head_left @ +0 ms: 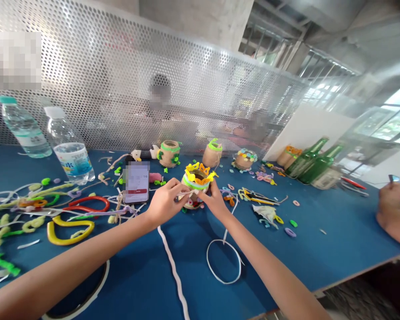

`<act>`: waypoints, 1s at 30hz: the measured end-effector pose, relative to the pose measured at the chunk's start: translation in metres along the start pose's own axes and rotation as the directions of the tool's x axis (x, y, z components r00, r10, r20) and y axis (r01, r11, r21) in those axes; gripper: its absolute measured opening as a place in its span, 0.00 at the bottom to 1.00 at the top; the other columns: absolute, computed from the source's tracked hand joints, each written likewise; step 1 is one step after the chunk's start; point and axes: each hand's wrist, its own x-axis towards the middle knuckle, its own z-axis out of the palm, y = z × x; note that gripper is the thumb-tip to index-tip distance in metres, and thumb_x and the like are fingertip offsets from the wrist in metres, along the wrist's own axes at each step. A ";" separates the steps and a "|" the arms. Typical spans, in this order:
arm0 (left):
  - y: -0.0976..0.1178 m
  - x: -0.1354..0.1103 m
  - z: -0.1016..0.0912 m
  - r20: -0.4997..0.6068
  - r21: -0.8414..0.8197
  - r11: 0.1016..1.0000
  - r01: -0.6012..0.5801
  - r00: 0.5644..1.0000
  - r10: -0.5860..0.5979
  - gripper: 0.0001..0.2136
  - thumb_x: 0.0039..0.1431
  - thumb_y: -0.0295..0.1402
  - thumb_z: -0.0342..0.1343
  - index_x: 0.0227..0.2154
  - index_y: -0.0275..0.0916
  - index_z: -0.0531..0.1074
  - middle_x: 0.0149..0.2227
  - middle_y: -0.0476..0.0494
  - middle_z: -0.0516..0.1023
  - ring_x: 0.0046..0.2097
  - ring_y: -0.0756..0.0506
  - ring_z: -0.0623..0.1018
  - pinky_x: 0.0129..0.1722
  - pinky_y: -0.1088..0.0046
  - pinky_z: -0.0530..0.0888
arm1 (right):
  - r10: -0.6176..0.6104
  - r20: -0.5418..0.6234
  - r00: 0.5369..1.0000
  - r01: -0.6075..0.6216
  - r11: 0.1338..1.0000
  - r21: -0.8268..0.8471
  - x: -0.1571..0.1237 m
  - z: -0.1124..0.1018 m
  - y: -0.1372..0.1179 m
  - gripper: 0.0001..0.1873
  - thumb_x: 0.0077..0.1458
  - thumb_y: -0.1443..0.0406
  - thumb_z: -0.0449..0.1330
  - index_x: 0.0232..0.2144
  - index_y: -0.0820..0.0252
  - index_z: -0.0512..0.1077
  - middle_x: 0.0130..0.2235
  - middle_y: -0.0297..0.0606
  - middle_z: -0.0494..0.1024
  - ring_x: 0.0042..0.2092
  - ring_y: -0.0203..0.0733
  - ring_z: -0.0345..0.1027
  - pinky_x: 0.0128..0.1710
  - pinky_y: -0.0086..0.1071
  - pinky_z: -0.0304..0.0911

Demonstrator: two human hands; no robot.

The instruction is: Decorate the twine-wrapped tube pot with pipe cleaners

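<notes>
In the middle of the table stands a small decorated jar (196,178), with a yellow and orange looped rim and green and white bands below it. My left hand (166,200) is at its left side, thumb and fingertips pinching a white cord (183,194) against the front. A long fuzzy white cord (173,262) runs from below this hand to the near table edge; whether it is the same piece is hidden. My right hand (215,200) is closed round the jar's right side, its thumb near the white band.
Yellow-handled scissors (70,231), red-handled scissors (90,203) and tangled cords lie left, near a phone (136,182) and water bottles (71,151). Behind are other wrapped jars (169,153) and a perforated metal screen (120,89). Green bottles (308,160) and another person's hand (390,200) are right.
</notes>
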 end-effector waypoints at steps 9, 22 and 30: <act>-0.003 0.000 0.001 0.048 0.136 0.985 -0.110 0.993 0.105 0.06 0.61 0.29 0.51 0.33 0.37 0.73 0.33 0.45 0.72 0.32 0.49 0.76 0.30 0.77 0.73 | 0.003 0.039 0.999 -0.004 1.000 0.023 -0.006 0.001 -0.006 0.23 0.47 0.55 0.62 0.44 0.54 0.61 0.34 0.32 0.67 0.29 0.37 0.62 0.18 0.26 0.59; -0.008 0.003 -0.009 0.106 0.111 0.977 -0.182 0.980 0.171 0.07 0.59 0.25 0.50 0.37 0.38 0.73 0.36 0.44 0.76 0.36 0.48 0.78 0.32 0.75 0.75 | 0.006 -0.064 0.998 -0.007 1.000 -0.027 -0.004 0.009 -0.010 0.24 0.42 0.61 0.63 0.42 0.56 0.61 0.41 0.36 0.71 0.40 0.43 0.67 0.32 0.33 0.67; -0.008 0.007 -0.013 0.117 0.093 0.991 -0.100 0.989 0.089 0.09 0.56 0.25 0.51 0.40 0.38 0.62 0.36 0.44 0.77 0.36 0.47 0.78 0.30 0.74 0.75 | 0.003 -0.045 0.999 -0.003 1.000 0.006 -0.006 0.008 -0.017 0.24 0.42 0.61 0.62 0.42 0.56 0.61 0.43 0.38 0.72 0.43 0.46 0.68 0.33 0.35 0.68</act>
